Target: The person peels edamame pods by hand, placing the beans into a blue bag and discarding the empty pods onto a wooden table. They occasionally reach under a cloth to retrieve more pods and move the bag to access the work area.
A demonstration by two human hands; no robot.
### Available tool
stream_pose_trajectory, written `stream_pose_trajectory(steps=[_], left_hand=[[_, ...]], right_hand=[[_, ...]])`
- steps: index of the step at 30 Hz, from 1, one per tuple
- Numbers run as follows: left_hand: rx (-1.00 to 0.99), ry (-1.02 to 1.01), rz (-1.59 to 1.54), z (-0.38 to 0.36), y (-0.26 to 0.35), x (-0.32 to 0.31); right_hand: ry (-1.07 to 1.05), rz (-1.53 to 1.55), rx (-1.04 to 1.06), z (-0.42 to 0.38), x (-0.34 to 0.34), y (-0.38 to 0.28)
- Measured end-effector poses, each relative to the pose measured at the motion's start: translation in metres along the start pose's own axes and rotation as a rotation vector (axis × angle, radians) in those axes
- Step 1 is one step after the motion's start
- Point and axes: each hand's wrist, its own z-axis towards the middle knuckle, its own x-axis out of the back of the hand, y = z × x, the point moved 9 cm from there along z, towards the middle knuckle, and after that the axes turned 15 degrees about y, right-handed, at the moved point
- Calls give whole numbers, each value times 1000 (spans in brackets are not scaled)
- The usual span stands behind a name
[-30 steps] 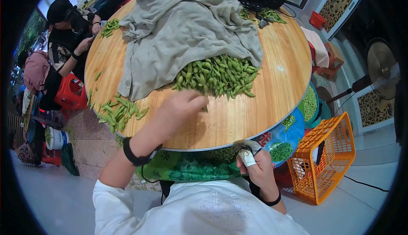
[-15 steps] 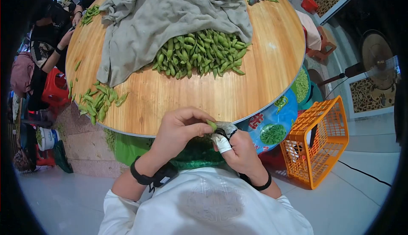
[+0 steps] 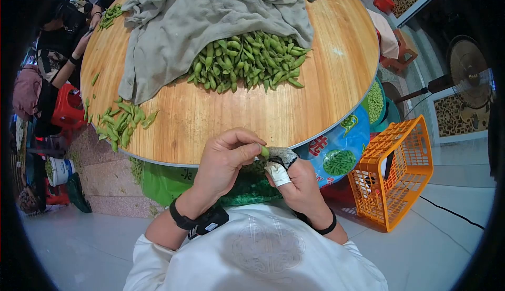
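Between thumb and fingers, my left hand (image 3: 227,159) pinches a green soybean pod (image 3: 264,152) above the table's near edge. The pod's other end meets the wrapped fingertips of my right hand (image 3: 299,180), which is closed around it. White tape (image 3: 278,175) covers the right thumb; a grey wrap (image 3: 281,155) with a dark band sits on the index finger. What lies inside that grip is partly hidden. Beyond my hands, a big heap of soybean pods (image 3: 247,62) rests on the round wooden table (image 3: 210,128), partly under a grey cloth (image 3: 173,33).
A smaller pod pile (image 3: 123,124) lies at the table's left edge. To the right are an orange crate (image 3: 386,172), a blue printed bag (image 3: 336,151), a basin of shelled beans (image 3: 374,104) and a fan (image 3: 467,73). Another person's arm (image 3: 68,70) rests at the far left.
My left hand has shifted slightly, and the pod is still pinched against the right hand's wrapped fingers. The camera view has moved a little.
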Motion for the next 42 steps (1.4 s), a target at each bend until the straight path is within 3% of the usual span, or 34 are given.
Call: stream_pose_trajectory(steps=[5, 7, 8, 9, 10, 11, 12, 14, 19, 21, 22, 24, 27, 29, 31, 33, 34, 35, 36, 38, 42], left_hand=[[-80, -44, 52, -2, 1, -3], [-104, -65, 49, -2, 1, -3], [-84, -147, 21, -2, 0, -7], [-64, -229, -7, -3, 0, -12], [-59, -232, -5, -3, 0, -12], [24, -191, 11, -2, -6, -10], [104, -152, 25, 0, -11, -9], [15, -111, 105, -1, -10, -15], [-173, -22, 333, -5, 0, -17], [-216, -38, 329, -7, 1, -16], [-219, -42, 330, -5, -1, -14], [-754, 24, 764, -13, 28, -19], [-791, -66, 1023, -25, 27, -33], [-843, -120, 1049, -34, 28, -41], [-678, -116, 948, -31, 23, -36], [-668, -113, 944, -32, 22, -34], [-603, -129, 882, -31, 20, -32], [-540, -144, 819, -29, 19, -30], [-545, -137, 822, -29, 21, -29], [-182, -150, 475, -23, 8, -17], [-261, -169, 666, -21, 19, -7]], right_hand=[[18, 2, -53, -2, 2, 8], [-54, 406, -474, -10, -8, 36], [-51, 408, -476, -9, -4, 37], [-136, 595, -600, -12, -9, 39], [-222, 785, -720, -18, -17, 38], [-216, 788, -720, -20, -18, 38], [-78, 423, -425, -9, -4, 33], [180, -195, 130, 1, 14, -5], [240, -239, 170, -3, 16, -8], [85, -4, -95, -3, 15, 19], [46, -46, -95, -2, 15, 17], [120, -88, -65, 0, 19, 4], [216, -159, -50, 7, 30, 0], [107, -118, 51, 9, 20, 2], [100, -124, 40, 12, 23, 3], [64, -62, -12, 12, 21, 8], [-26, 67, -207, 10, 14, 24], [-28, 71, -202, 10, 15, 24], [-83, 244, -353, 6, 9, 32], [-159, 476, -548, 0, -4, 36], [-83, 257, -362, 8, -5, 31]])
